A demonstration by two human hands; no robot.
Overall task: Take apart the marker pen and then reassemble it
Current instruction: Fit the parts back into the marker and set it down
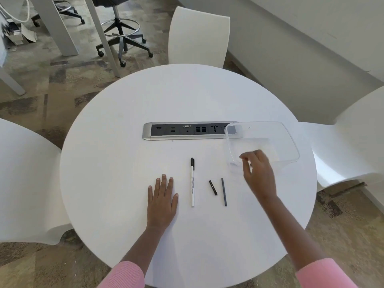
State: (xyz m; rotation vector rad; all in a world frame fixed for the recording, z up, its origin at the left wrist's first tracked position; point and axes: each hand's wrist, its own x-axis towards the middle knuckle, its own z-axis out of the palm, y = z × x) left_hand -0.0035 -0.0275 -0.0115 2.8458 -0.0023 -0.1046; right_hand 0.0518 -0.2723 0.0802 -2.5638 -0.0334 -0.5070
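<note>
On the round white tabletop (124, 142) the marker lies in pieces. Its white barrel (192, 183) runs straight away from the person, black cap end farthest from them; there is small dark print along its side, too fine to read from here. To its right, apart from it, lies a short black piece (213, 187), slightly slanted, and just beside that a longer, thin dark grey rod (224, 191), the two not touching. The left hand (162, 201) rests flat on the tabletop, palm down, fingers spread, left of the barrel and gripping nothing. The right hand (256, 170) is raised at the near edge of a clear plastic tub (286, 140), fingers curled loosely inward; its grip looks released, with thumb and fingertips at the tub's rim, though whether they actually pinch it I cannot tell. The tub sits tilted, its far corner overlapping the end of a silver socket strip (182, 131) set into the tabletop, which carries ports and sockets but no lettering I can make out. Both sleeves are pink. White chairs (198, 36) stand around.
</note>
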